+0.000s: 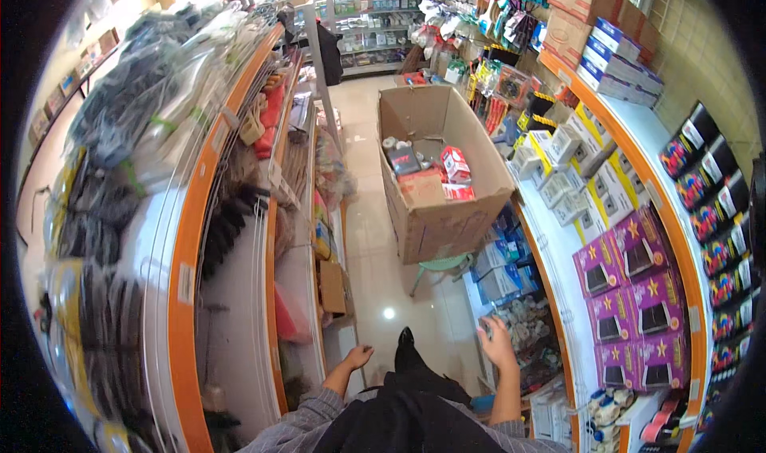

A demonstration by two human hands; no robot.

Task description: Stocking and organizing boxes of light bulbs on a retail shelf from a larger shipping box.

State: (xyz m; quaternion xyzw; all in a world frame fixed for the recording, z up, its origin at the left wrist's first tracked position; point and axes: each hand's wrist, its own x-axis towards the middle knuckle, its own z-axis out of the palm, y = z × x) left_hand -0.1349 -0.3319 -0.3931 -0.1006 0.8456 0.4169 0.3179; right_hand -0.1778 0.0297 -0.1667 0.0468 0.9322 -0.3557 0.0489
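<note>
Near the lower middle, my left hand (359,357) hangs over the tiled floor beside the left shelving, its fingers loosely curled; whether they are closed I cannot tell. My right hand (497,340) is raised by the lower right shelves, fingers bent and apart, holding nothing. In front of me a large open cardboard box (443,231) rests on a green plastic stool (446,264). Inside lie a red and white carton (456,164), a dark package (404,160), a smaller cardboard box (421,188) and white rolls. Neither hand touches the box.
Orange-edged shelves (185,285) with plastic-wrapped goods line the left side. On the right shelving stand purple boxes (637,300), white boxed items (562,198) and blue-white cartons (616,64). Hanging gloves and tools (508,10) fill the back right wall. A glass display shelf (377,28) stands at the aisle's far end.
</note>
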